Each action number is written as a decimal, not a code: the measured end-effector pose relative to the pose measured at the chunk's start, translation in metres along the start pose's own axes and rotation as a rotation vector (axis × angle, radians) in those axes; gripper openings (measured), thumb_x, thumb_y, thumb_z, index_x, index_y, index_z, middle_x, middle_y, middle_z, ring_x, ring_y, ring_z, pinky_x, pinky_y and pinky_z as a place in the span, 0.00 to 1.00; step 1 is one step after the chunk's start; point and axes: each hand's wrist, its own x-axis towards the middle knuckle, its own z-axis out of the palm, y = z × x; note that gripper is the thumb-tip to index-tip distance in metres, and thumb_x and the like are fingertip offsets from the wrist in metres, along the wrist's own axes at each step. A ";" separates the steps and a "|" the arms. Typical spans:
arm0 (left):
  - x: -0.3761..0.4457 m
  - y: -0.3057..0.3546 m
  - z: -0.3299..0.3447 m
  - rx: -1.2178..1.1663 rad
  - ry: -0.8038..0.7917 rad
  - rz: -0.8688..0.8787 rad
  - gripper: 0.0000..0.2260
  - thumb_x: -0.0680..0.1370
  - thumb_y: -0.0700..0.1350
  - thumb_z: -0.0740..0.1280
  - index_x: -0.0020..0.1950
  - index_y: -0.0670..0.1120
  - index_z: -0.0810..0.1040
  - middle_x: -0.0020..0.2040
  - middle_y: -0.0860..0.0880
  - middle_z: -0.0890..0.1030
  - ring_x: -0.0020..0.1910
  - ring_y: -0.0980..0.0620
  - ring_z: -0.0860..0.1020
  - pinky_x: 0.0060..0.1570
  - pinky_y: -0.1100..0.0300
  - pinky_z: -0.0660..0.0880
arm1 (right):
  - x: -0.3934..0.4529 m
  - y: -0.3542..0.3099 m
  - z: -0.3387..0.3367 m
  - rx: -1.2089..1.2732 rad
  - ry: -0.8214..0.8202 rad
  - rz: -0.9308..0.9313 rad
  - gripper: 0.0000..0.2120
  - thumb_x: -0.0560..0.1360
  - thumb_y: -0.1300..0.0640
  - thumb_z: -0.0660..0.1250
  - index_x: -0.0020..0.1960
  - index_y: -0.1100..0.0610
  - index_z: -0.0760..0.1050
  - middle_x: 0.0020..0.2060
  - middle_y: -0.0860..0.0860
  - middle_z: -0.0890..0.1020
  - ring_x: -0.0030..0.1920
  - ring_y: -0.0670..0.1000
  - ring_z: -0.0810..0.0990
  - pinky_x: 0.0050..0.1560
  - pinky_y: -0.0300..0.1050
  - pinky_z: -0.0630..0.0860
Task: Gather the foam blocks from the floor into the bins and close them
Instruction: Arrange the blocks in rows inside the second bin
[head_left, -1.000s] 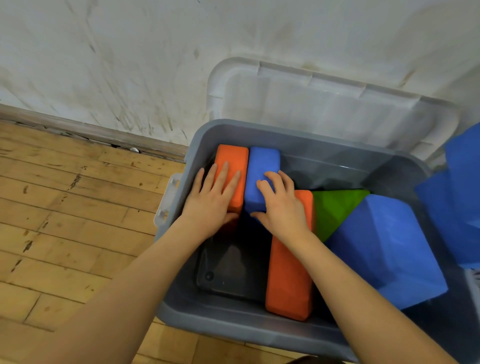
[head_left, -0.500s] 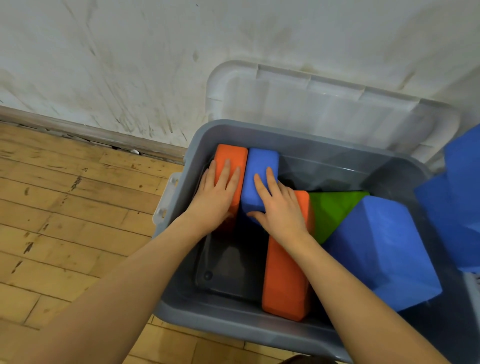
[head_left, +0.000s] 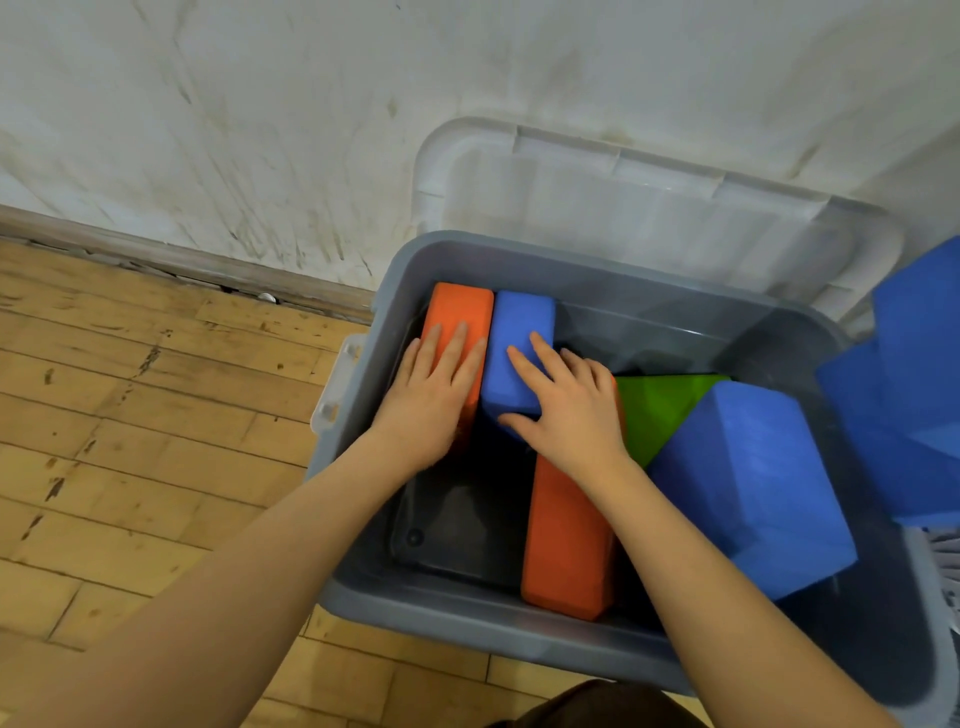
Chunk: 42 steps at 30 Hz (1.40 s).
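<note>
Hands flat: left hand on orange block, right hand on blue block (no writing legible).

One head-worn wide-angle view, looked steeply down from above the person, close over an open grey bin, both forearms reached in from the bottom edge, faced a scuffed white wall at the top, wooden floor at left.

Forearms bare, sleeveless; dark garment below.
</note>
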 end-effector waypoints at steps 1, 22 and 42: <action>0.000 0.000 -0.003 -0.033 -0.033 0.001 0.42 0.76 0.46 0.65 0.76 0.46 0.35 0.76 0.44 0.36 0.74 0.40 0.36 0.71 0.47 0.36 | -0.003 0.002 -0.004 0.021 0.000 0.029 0.35 0.65 0.40 0.70 0.68 0.52 0.71 0.66 0.56 0.74 0.57 0.63 0.78 0.57 0.55 0.72; 0.040 0.112 -0.021 -0.174 -0.083 0.108 0.32 0.79 0.59 0.53 0.77 0.46 0.47 0.78 0.46 0.52 0.76 0.44 0.48 0.71 0.44 0.41 | -0.101 0.071 -0.122 -0.107 0.101 0.205 0.26 0.72 0.37 0.54 0.47 0.54 0.82 0.47 0.50 0.84 0.46 0.55 0.83 0.49 0.52 0.75; 0.012 0.094 -0.109 -0.644 0.036 0.334 0.32 0.68 0.52 0.76 0.69 0.54 0.68 0.71 0.46 0.58 0.67 0.44 0.61 0.66 0.44 0.61 | -0.120 0.070 -0.113 0.336 0.168 0.091 0.39 0.63 0.41 0.71 0.65 0.65 0.72 0.66 0.59 0.73 0.69 0.60 0.67 0.63 0.69 0.67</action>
